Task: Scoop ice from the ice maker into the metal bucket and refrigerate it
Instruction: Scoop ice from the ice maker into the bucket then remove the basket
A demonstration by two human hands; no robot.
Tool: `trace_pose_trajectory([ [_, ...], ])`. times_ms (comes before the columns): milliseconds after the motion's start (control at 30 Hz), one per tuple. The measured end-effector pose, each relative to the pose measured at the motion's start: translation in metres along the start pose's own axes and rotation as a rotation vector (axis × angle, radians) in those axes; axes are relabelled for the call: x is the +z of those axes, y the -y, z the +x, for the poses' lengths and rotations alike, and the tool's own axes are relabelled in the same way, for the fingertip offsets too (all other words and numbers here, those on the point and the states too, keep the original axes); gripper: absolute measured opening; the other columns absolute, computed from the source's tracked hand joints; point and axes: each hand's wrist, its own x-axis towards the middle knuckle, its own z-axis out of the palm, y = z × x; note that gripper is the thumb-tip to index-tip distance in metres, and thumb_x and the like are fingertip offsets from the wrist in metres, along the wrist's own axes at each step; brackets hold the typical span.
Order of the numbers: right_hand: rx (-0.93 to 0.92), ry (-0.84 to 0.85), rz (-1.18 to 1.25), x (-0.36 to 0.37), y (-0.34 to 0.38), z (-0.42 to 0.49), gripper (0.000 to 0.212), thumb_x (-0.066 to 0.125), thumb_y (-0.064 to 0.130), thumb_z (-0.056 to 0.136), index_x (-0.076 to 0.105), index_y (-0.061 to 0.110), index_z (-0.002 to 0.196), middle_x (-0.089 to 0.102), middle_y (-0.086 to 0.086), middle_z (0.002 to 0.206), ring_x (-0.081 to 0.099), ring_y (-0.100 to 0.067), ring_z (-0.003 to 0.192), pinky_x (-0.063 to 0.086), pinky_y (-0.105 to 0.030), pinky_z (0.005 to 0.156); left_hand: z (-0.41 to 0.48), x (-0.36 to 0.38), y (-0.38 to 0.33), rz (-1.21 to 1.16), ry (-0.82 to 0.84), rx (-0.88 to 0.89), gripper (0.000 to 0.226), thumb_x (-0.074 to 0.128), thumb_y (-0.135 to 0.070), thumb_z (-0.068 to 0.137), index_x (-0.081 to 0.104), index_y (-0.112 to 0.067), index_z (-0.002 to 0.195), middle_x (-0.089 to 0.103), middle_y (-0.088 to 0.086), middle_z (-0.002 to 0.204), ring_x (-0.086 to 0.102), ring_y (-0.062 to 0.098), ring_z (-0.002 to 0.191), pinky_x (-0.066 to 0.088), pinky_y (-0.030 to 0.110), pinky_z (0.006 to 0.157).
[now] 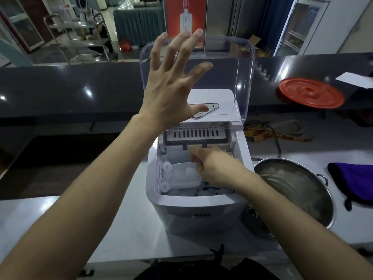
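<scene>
Ice (182, 192) is seen in the open ice maker (198, 211) at frame centre, where a white scoop (181, 175) is gripped by the curled fingers of the right hand (215, 166). The left hand (173, 83) is held spread, fingers apart, before the raised clear lid (224, 65) at upper centre. The metal bucket (286, 174) is set just beside the maker, at lower right.

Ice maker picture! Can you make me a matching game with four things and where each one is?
Things:
1 scoop
2 metal bucket
3 red lid
4 purple cloth

Places:
A on the dark counter
B inside the ice maker
C farthest right on the white table
D just right of the ice maker

Pairs: 1-B, 2-D, 3-A, 4-C
</scene>
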Motion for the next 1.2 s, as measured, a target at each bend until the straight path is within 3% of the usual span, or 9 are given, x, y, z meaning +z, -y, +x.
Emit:
trace_pose_trajectory([
  [233, 0.016, 0.031, 0.069, 0.0, -0.001, 0.002, 0.018, 0.048, 0.016, 0.103, 0.054, 0.03, 0.112, 0.065, -0.005, 0.103, 0.064, -0.026, 0.086, 0.061, -0.05, 0.078, 0.0, 0.002, 0.0, 0.009, -0.015, 0.005, 0.083, 0.077, -0.079, 0.07, 0.066, -0.031, 0.138, 0.034, 0.017, 0.172, 0.03, 0.04, 0.159, 0.019, 0.069, 0.126],
  [433, 0.046, 0.07, 0.109, -0.004, -0.003, 0.006, 0.023, 0.049, 0.012, 0.102, 0.057, 0.03, 0.113, 0.067, 0.0, 0.103, 0.062, -0.015, 0.081, 0.055, -0.035, 0.065, -0.001, 0.003, 0.0, 0.015, -0.019, 0.017, 0.083, 0.076, -0.078, 0.07, 0.064, -0.032, 0.138, 0.033, 0.016, 0.173, 0.03, 0.039, 0.16, 0.017, 0.068, 0.128],
  [600, 0.116, 0.089, 0.145, -0.014, 0.001, 0.003, 0.027, 0.048, 0.01, 0.104, 0.055, 0.034, 0.115, 0.07, -0.007, 0.111, 0.07, -0.027, 0.084, 0.065, -0.05, 0.077, -0.001, 0.002, 0.001, 0.023, -0.023, 0.021, 0.071, 0.074, -0.072, 0.081, 0.064, -0.031, 0.138, 0.033, 0.016, 0.173, 0.03, 0.039, 0.16, 0.018, 0.068, 0.128],
  [800, 0.105, -0.01, 0.179, -0.029, 0.005, 0.0, 0.034, 0.046, 0.009, 0.099, 0.059, 0.037, 0.111, 0.068, 0.008, 0.103, 0.066, -0.014, 0.066, 0.059, -0.035, 0.054, 0.0, 0.0, 0.001, 0.024, -0.029, 0.016, 0.047, 0.069, -0.052, 0.096, 0.066, -0.029, 0.137, 0.035, 0.015, 0.173, 0.032, 0.038, 0.159, 0.019, 0.067, 0.127],
  [900, 0.101, -0.053, 0.165, -0.047, 0.006, 0.0, 0.031, 0.047, 0.01, 0.099, 0.057, 0.039, 0.107, 0.068, 0.006, 0.102, 0.066, -0.016, 0.078, 0.06, -0.038, 0.065, 0.0, 0.001, 0.001, 0.021, -0.04, 0.018, 0.042, 0.067, -0.048, 0.099, 0.066, -0.028, 0.136, 0.035, 0.016, 0.172, 0.033, 0.038, 0.159, 0.019, 0.067, 0.127],
  [1033, 0.122, -0.114, 0.153, -0.071, -0.001, -0.009, 0.029, 0.05, 0.014, 0.102, 0.055, 0.042, 0.107, 0.061, 0.01, 0.091, 0.063, -0.012, 0.079, 0.048, -0.031, 0.064, -0.001, 0.005, -0.004, 0.008, -0.054, 0.013, 0.042, 0.067, -0.047, 0.1, 0.067, -0.026, 0.137, 0.034, 0.018, 0.173, 0.03, 0.039, 0.161, 0.018, 0.07, 0.127],
  [1200, 0.191, -0.174, 0.184, -0.093, -0.021, -0.035, 0.027, 0.051, 0.012, 0.103, 0.058, 0.038, 0.103, 0.067, 0.004, 0.093, 0.068, -0.019, 0.077, 0.055, -0.034, 0.065, 0.008, 0.013, -0.026, -0.06, -0.046, 0.084, 0.045, 0.067, -0.047, 0.099, 0.066, -0.025, 0.139, 0.028, 0.02, 0.175, 0.021, 0.04, 0.164, 0.014, 0.071, 0.128],
])
